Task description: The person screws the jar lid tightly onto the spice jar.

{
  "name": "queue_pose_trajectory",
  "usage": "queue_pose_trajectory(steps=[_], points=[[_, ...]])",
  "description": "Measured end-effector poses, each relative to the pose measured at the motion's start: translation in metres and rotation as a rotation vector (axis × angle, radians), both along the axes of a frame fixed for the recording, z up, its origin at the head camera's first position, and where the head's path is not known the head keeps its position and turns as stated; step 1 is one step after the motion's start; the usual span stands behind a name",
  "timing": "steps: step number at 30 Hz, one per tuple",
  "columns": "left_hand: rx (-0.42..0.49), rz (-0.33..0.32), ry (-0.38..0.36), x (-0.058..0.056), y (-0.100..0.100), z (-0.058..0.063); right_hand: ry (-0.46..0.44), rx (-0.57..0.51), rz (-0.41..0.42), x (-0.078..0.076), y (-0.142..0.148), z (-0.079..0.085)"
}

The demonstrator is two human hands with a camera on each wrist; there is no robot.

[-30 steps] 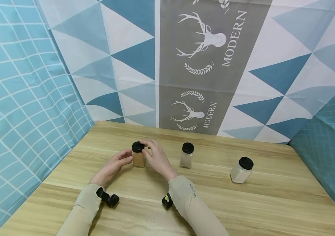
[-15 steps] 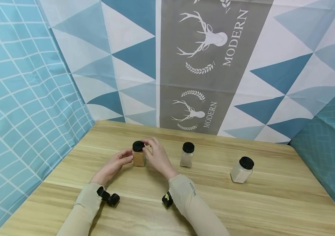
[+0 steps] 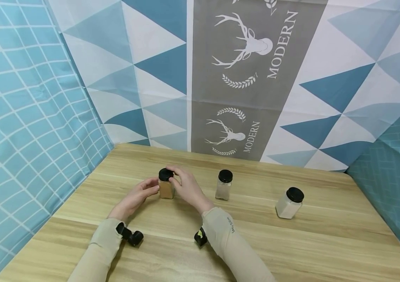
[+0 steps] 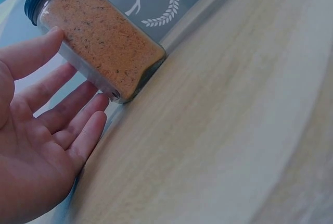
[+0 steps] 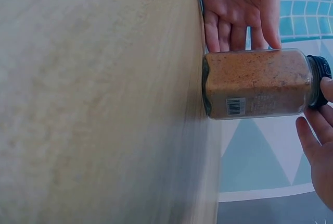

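A glass spice jar (image 3: 166,190) of orange-brown seasoning stands upright on the wooden table, its black lid (image 3: 165,175) on top. My left hand (image 3: 137,196) cups the jar's left side. In the left wrist view the thumb (image 4: 39,52) presses its glass and the other fingers reach behind it. From the right, my right hand (image 3: 189,190) pinches the lid between thumb and fingers. The right wrist view shows the right thumb (image 5: 327,87) on the lid's edge and a barcode on the jar's side (image 5: 255,86).
Right of my hands stands a jar of pale contents with a black lid (image 3: 223,188). Farther right is another black-lidded jar (image 3: 287,206) of whitish powder. A patterned cloth (image 3: 235,78) hangs behind the table (image 3: 312,250), and a blue gridded one (image 3: 27,98) hangs at the left.
My right hand's fingers have shifted on the lid, reaching slightly farther over its top. The left hand and the jar stay in place.
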State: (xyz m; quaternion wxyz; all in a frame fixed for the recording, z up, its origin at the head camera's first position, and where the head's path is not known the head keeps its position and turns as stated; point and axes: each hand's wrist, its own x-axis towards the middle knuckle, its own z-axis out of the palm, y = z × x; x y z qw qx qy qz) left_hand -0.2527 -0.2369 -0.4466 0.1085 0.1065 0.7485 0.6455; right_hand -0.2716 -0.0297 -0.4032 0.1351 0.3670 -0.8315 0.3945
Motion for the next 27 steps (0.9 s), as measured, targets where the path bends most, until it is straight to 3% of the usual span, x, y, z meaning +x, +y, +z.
queue_pose_trajectory(steps=[13, 27], points=[[-0.022, 0.011, -0.008, 0.0011, 0.0003, 0.0006, -0.004, -0.010, -0.005, 0.0012, -0.0002, 0.0017], [-0.021, -0.029, -0.006, 0.0009, 0.0001, 0.0010, -0.039, 0.041, 0.071, -0.0007, 0.0008, 0.0018]])
